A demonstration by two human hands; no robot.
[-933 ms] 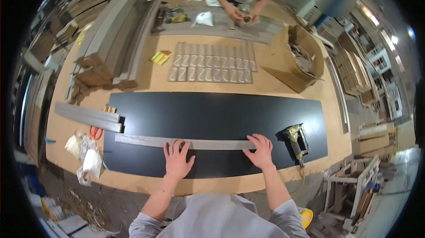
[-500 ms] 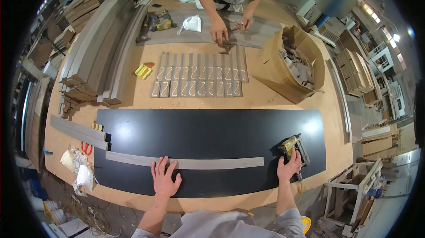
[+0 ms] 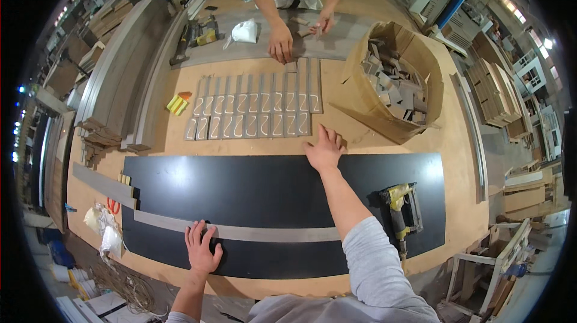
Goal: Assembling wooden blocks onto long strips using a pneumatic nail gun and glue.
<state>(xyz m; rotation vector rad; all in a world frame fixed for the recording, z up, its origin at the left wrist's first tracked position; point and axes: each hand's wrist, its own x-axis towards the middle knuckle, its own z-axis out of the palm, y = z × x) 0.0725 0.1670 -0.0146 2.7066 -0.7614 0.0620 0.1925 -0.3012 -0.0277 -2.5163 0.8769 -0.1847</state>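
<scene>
My left hand (image 3: 202,249) rests with fingers spread on a long grey strip (image 3: 273,233), and a small dark piece shows beside its fingertips. The strip lies along a large black panel (image 3: 252,187). My right hand (image 3: 325,148) reaches past the panel's far edge, fingers stretched and apart, with nothing visible in it. It is nearest to two rows of small grey blocks (image 3: 252,126) bearing squiggles of white glue. A yellow and black nail gun (image 3: 399,203) lies on the panel's right part, with a hose fitting at its near end.
A box (image 3: 345,100) of block offcuts stands back right. Stacked long boards (image 3: 123,70) fill the left side. Another person's hand (image 3: 280,43) is by the far blocks. A yellow packet (image 3: 178,104), red-handled scissors (image 3: 113,205) and a white bag (image 3: 111,242) lie leftward.
My right hand has let go of the nail gun and moved left and away toward the glued blocks. My left hand stays on the strip. The view has shifted slightly.
</scene>
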